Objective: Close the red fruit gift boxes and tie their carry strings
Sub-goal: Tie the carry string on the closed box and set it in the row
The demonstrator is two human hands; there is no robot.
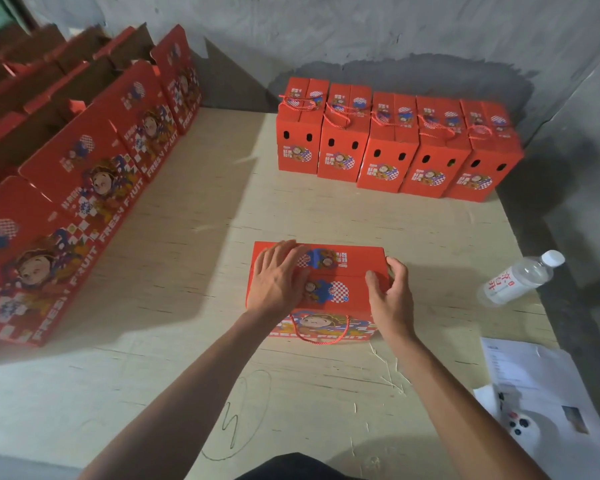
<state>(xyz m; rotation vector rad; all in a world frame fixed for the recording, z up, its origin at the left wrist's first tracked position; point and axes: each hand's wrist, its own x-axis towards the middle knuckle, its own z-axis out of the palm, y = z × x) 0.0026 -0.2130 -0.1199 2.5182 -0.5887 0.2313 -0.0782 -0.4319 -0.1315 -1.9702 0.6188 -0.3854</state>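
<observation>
A red fruit gift box (pixel 340 268) stands on the wooden table (pixel 194 341) in front of me, its two top flaps folded down. My left hand (pixel 278 275) lies flat on the left part of the top with straight fingers. My right hand (pixel 390 289) holds the box's right end, thumb on the top and fingers curled over the side edge. A red twisted carry string (pixel 321 337) hangs in a loop down the box's near face.
Several closed boxes with strings on top (pixel 395 140) stand in a row at the back right. Several open boxes (pixel 84 161) line the left side. At the right lie a water bottle (pixel 520 278), white papers (pixel 534 382) and a white device (pixel 520 427).
</observation>
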